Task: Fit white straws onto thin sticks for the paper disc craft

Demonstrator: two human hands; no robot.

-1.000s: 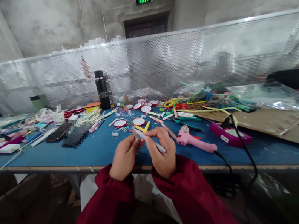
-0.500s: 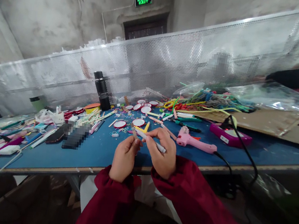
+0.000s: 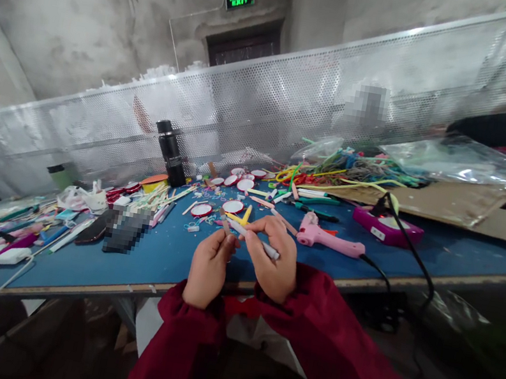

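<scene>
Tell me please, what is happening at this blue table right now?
A person in dark red sleeves holds a thin white stick in front of the blue table. The right hand grips it along its length, and the left hand pinches near its far end. A pink glue gun lies just beyond the right hand, its cord running off the table edge. Round red-rimmed discs, coloured sticks and a black bottle lie farther back.

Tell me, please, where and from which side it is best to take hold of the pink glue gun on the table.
Probably grip the glue gun at its long pink body, coming from above. It lies flat on the blue table, to the right of the right hand, nothing over it. Its cord leaves the right end, and the nozzle points left, so keep fingers off both ends.
</scene>
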